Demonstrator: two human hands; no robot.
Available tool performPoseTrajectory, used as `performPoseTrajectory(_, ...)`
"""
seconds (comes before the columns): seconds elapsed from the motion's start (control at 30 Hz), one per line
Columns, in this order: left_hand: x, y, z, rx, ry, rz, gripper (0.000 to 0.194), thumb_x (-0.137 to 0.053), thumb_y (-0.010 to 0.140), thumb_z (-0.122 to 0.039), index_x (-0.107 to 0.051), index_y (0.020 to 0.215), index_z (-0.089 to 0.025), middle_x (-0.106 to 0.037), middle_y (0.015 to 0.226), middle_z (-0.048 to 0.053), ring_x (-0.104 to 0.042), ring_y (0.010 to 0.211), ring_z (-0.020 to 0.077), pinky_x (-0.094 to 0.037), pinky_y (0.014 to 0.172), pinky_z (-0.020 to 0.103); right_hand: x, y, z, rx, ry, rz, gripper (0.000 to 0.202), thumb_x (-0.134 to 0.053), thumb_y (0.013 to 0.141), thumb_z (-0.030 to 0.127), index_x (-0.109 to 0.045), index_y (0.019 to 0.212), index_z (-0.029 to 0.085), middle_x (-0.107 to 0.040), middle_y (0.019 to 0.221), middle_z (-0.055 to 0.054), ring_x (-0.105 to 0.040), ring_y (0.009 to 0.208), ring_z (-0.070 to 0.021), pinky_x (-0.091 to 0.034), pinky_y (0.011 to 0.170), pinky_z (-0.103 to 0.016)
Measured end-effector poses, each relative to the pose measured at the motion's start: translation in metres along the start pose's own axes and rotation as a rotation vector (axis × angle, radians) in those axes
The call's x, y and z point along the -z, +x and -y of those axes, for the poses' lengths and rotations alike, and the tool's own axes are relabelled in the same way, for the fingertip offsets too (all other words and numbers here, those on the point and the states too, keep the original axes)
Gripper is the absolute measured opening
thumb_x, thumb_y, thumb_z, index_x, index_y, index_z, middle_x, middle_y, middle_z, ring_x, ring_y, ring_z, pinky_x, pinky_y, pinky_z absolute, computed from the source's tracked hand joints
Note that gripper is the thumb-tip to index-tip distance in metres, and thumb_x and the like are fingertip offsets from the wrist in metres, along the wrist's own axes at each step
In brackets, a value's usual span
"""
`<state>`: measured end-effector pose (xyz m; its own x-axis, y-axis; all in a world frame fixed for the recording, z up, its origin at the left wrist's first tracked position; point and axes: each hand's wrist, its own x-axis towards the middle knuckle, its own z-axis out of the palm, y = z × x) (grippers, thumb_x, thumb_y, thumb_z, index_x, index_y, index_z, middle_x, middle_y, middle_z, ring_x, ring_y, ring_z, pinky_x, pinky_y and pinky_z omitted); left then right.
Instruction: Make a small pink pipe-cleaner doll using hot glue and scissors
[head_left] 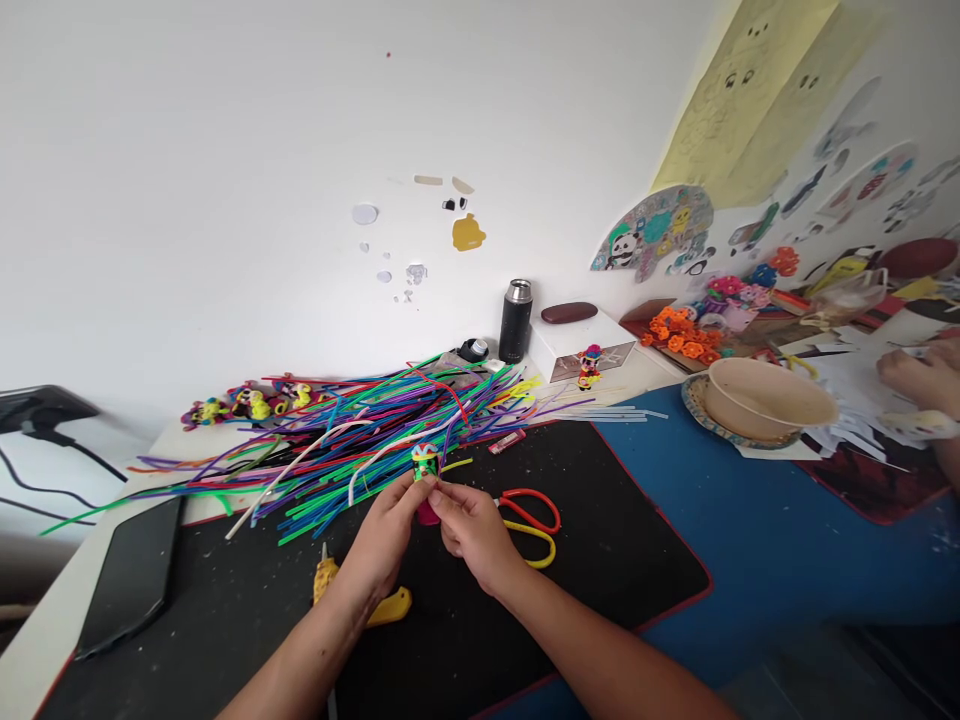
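Both hands meet over the black mat [600, 540], in the middle of the head view. Between their fingertips is a small colourful figure [425, 460] with a striped top and green below it; a magenta part shows under the fingers. My left hand [390, 525] is closed on its left side. On its right side, my right hand [465, 520] pinches it, and a purple stem rises just above. Fingers hide the figure's lower part. Red-and-yellow-handled scissors [556, 515] lie right of my right hand. A yellow glue gun [390, 607] lies partly under my left forearm.
Behind the hands spreads a pile of coloured pipe cleaners [360, 430]. A finished-looking figure [589, 368] stands by a white box [577, 340] and black bottle [515, 322]. A phone [131, 575] lies left. Right are a beige bowl [772, 400] and another person's hands [919, 375].
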<state>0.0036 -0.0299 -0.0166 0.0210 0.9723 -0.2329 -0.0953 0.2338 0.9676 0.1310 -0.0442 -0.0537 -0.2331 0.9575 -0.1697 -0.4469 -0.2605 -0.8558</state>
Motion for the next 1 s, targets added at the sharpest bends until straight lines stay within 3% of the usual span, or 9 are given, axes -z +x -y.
performPoseTrajectory(0.27, 0.000, -0.001, -0.002, -0.024, 0.052, 0.044, 0.033, -0.082, 0.076, -0.051, -0.079, 0.085, -0.019, -0.073, 0.079, 0.004, -0.063, 0.079, 0.0242, -0.049, 0.076, 0.032, -0.001, 0.000, 0.002, -0.002, 0.006, -0.003, 0.052, -0.082, 0.078, 0.068, -0.072, 0.088, 0.017, -0.028, 0.048, 0.014, -0.019, 0.041, -0.0061, -0.012, 0.042, -0.025)
performPoseTrajectory(0.53, 0.010, 0.002, -0.009, 0.118, -0.094, 0.149, 0.031, -0.087, 0.071, -0.043, -0.084, 0.091, -0.019, -0.081, 0.093, 0.010, -0.072, 0.093, 0.0298, -0.055, 0.087, 0.039, 0.003, 0.001, 0.010, -0.009, 0.048, -0.031, 0.052, -0.084, 0.076, 0.066, -0.059, 0.074, 0.020, -0.029, 0.048, 0.014, -0.018, 0.042, -0.0051, -0.009, 0.043, -0.026)
performPoseTrajectory(0.7, 0.009, 0.003, -0.011, 0.096, -0.115, 0.171, 0.032, -0.090, 0.070, -0.044, -0.082, 0.088, -0.019, -0.081, 0.093, 0.011, -0.072, 0.092, 0.0294, -0.055, 0.086, 0.038, 0.004, 0.001, 0.015, -0.007, 0.036, -0.037, 0.053, -0.083, 0.077, 0.067, -0.058, 0.072, 0.020, -0.030, 0.048, 0.013, -0.020, 0.042, -0.0052, -0.011, 0.043, -0.026)
performPoseTrajectory(0.87, 0.013, 0.004, -0.014, 0.045, -0.067, 0.059, 0.033, -0.089, 0.069, -0.048, -0.078, 0.080, -0.020, -0.075, 0.081, 0.005, -0.066, 0.077, 0.0228, -0.052, 0.074, 0.033, 0.007, 0.004, 0.022, 0.023, 0.038, -0.094, 0.052, -0.081, 0.078, 0.067, -0.065, 0.079, 0.017, -0.033, 0.050, 0.012, -0.022, 0.043, -0.0058, -0.012, 0.043, -0.024)
performPoseTrajectory(1.0, 0.015, 0.002, -0.019, 0.019, 0.006, 0.142, 0.030, -0.084, 0.075, -0.048, -0.077, 0.077, -0.019, -0.067, 0.074, 0.004, -0.057, 0.066, 0.0193, -0.048, 0.062, 0.031, 0.007, 0.007, 0.025, 0.035, 0.032, -0.101, 0.052, -0.081, 0.078, 0.067, -0.067, 0.079, 0.016, -0.033, 0.048, 0.012, -0.023, 0.042, -0.0057, -0.013, 0.043, -0.024)
